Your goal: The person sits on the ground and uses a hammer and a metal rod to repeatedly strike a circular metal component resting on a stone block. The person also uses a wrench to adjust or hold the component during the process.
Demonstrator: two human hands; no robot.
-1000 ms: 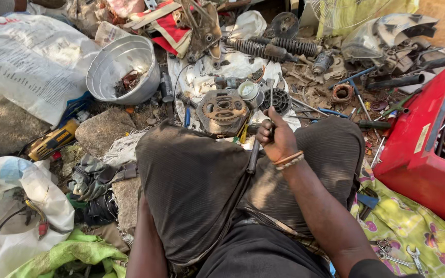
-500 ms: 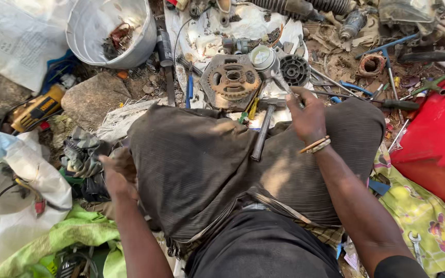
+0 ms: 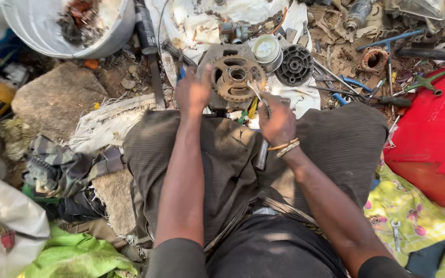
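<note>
The person sat on the ground with both arms stretched forward over their knees. The left hand (image 3: 192, 92) rested against the left side of a rusty toothed gear wheel (image 3: 236, 78), its fingers curled onto the metal housing under the wheel. The right hand (image 3: 276, 121), with bead bracelets at the wrist, was closed around a thin metal tool (image 3: 257, 92); its fingers were pressed together on the handle and the tip reached to the lower right edge of the gear wheel. The gear wheel lay flat on a dirty white cloth (image 3: 197, 25) on the ground, just in front of the knees. Just beyond it stood a small round tin (image 3: 267, 49) and beside that a black ribbed disc (image 3: 296, 65). A white bucket (image 3: 52, 31) with scrap in it stood near the far left edge of the ground. A red metal box (image 3: 433, 139) lay at the right, with blue-handled pliers (image 3: 356, 85) between it and the cloth.
</note>
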